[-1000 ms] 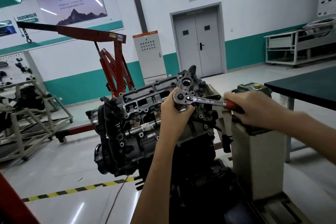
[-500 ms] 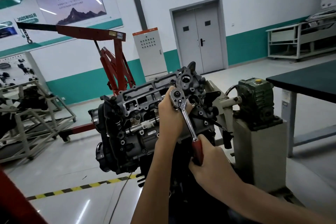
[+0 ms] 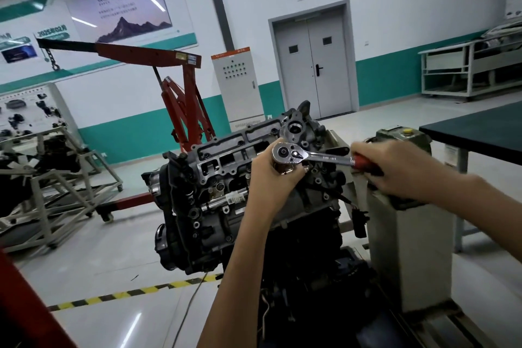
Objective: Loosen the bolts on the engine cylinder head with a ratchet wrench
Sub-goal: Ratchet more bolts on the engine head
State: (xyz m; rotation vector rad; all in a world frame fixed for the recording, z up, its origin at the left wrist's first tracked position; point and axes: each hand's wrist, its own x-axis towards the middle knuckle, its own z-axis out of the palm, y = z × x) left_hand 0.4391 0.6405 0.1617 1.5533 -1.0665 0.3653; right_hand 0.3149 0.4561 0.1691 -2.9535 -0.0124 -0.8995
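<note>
As we face the workshop, the red crane (image 3: 147, 54) stands behind the engine (image 3: 195, 215), its boom reaching left. The engine sits tilted on its stand, with a grey pedestal (image 3: 409, 248) just beside it on our right and a dark table (image 3: 480, 130) beyond that. A shelf rack (image 3: 452, 76) by the far wall holds items too blurred for us to identify. The cylinder head (image 3: 226, 155) forms the upper face of the engine and is turned toward us. Our left hand (image 3: 271, 178) curls beneath the head of the wrench (image 3: 324, 157) at the right end of the cylinder head, fingers closed round the socket under it. Our right hand (image 3: 395, 169) wraps fully round the red handle. The wrench lies roughly level, its head seated over the cylinder head, handle pointing right.
</note>
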